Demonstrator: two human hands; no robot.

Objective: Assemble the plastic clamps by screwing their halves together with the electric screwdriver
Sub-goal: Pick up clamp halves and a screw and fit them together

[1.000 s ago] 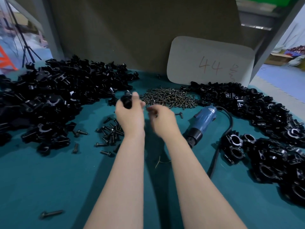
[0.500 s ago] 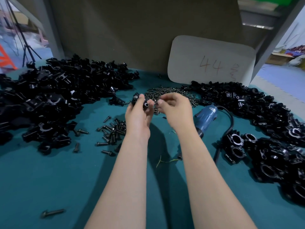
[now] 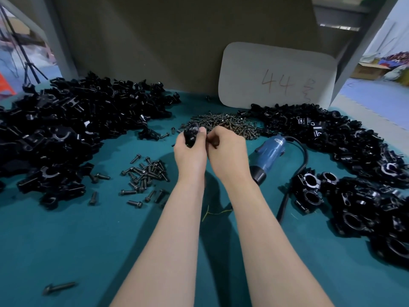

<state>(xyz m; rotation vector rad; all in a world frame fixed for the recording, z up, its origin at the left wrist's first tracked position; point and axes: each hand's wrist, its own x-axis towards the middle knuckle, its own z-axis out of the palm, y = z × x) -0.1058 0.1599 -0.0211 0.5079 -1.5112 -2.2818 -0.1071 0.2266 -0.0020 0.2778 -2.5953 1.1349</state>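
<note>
My left hand (image 3: 190,151) grips a black plastic clamp (image 3: 190,134) above the teal table, just in front of the pile of small screws (image 3: 223,124). My right hand (image 3: 225,149) is pressed against the left one, fingers curled at the clamp; a small dark piece shows between its fingertips, likely a screw. The blue electric screwdriver (image 3: 269,155) lies on the table to the right of my right wrist, its black nose pointing toward me and its black cable (image 3: 296,173) curving round behind it.
A big heap of loose black clamp halves (image 3: 66,129) fills the left. Black clamps (image 3: 354,165) are piled along the right. Black bolts (image 3: 146,173) lie scattered left of my left arm, one bolt (image 3: 58,287) lies near the front. A white card marked 44 (image 3: 276,76) leans at the back.
My right hand moved from the screw area to the clamp and closed against my left hand. Both hands shifted slightly right and nearer together.
</note>
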